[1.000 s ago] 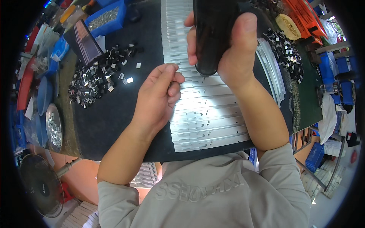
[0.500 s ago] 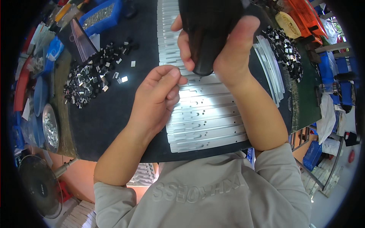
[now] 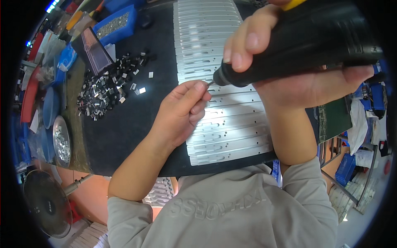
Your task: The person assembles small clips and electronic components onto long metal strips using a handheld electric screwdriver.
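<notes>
My right hand [image 3: 289, 89] is wrapped round a black electric screwdriver [image 3: 302, 45], which lies tilted with its nose toward the left. Its thin bit reaches the fingertips of my left hand [image 3: 180, 105], where thumb and forefinger are pinched together. Whatever they pinch at the bit's tip is too small to make out. Beneath both hands runs a long row of silver metal strips [image 3: 227, 134], laid side by side, with slots and small holes.
Left of the strips lies a heap of small black and silver pieces [image 3: 99, 97]. Behind it are a dark propped-up panel [image 3: 92, 51] and a blue bin [image 3: 120, 36] of small metal parts. A round metal dish [image 3: 59, 122] and a fan [image 3: 47, 202] are at the left.
The screwdriver has swung from pointing down at the strips to lying tilted, its bit now at my left fingertips. My right hand has turned with it; my left stays pinched.
</notes>
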Demonstrator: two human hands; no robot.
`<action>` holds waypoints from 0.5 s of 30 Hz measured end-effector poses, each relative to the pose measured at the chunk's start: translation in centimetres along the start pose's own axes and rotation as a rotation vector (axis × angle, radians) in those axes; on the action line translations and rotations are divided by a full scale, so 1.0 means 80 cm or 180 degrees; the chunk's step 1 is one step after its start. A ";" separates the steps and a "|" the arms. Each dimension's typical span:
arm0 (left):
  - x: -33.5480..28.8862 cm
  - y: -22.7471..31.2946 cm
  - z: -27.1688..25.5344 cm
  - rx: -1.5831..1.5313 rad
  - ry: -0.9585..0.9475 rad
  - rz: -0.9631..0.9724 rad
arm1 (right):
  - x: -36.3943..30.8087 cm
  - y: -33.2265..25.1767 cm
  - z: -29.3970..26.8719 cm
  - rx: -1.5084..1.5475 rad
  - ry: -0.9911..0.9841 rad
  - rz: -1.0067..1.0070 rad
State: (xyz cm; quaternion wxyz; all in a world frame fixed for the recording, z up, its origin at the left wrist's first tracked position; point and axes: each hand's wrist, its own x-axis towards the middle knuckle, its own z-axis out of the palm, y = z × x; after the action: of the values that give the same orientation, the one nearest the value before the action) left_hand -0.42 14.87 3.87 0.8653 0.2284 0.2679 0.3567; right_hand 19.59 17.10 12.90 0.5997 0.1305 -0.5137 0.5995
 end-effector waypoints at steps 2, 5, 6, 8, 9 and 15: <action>-0.001 -0.001 0.000 -0.0025 -0.0038 -0.0034 | -0.004 0.006 0.005 0.0328 0.0063 -0.0081; -0.001 0.000 -0.004 0.0002 -0.0125 0.0011 | -0.008 0.018 0.009 0.0863 0.0117 -0.0176; -0.001 -0.001 -0.004 0.0002 -0.0234 0.0006 | -0.009 0.019 0.009 0.1036 0.0136 -0.0202; -0.001 -0.002 -0.007 0.0001 -0.0349 0.0015 | -0.008 0.023 -0.001 0.0982 -0.0004 -0.0258; -0.001 -0.002 -0.010 0.0005 -0.0532 -0.0087 | -0.005 0.027 -0.003 0.0954 -0.0134 -0.0312; -0.001 0.011 0.004 -0.0034 0.0363 -0.0279 | 0.024 0.003 0.030 -0.0712 0.1706 0.0427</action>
State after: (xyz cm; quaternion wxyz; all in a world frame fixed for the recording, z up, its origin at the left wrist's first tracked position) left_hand -0.71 15.31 4.67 0.8646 0.1912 0.3247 0.3324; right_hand 17.80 16.42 15.29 0.6836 -0.1335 -0.4074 0.5906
